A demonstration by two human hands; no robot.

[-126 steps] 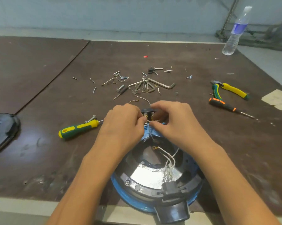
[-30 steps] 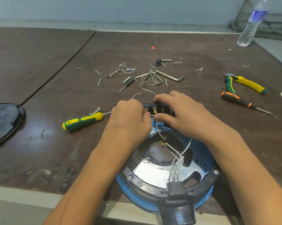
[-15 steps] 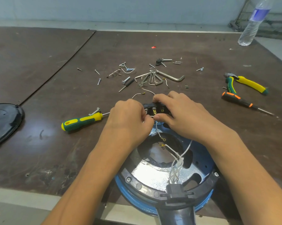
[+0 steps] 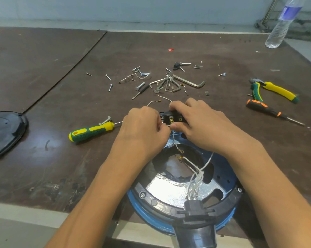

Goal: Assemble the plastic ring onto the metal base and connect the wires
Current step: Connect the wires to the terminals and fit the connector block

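**Plastic ring [image 4: 152, 201] seated on the metal base [image 4: 169, 193], one wire held at the connector block [image 4: 170, 117]**

One black plastic ring is seen lying on one round metal base at the near edge of the table [image 4: 61, 167]. The base is shiny inside and has a blue rim. Both are placed below and nearer than the two hands, and the far part of the ring is hidden under them.

A bundle of thin white wires [image 4: 196, 178] is gathered at a black fitting [image 4: 194, 206] on the near side of the ring and fans out across the base. The exact number cannot be counted. Two brass-coloured ring tips are seen hanging loose over the middle of the base.

The left hand [image 4: 142, 130] is curled, and one of the wires is pinched between its fingertips right at the block. The right hand [image 4: 203, 126] is closed round the small black connector block, with fingers laid over its top and the thumb pressed under it. The two hands touch at the block.

Two screwdrivers are counted: a green and yellow one [image 4: 90, 131] beside the left hand and an orange and black one [image 4: 265, 110] well to the right. One pair of pliers [image 4: 276, 90] with yellow and green grips is laid just beyond the second. A cluster of bent steel hex keys [image 4: 187, 82] and scattered screws is spread beyond the hands. One clear plastic bottle [image 4: 283, 22] is stood at the far right, and one dark rounded cover [image 4: 4, 131] is laid at the left edge.
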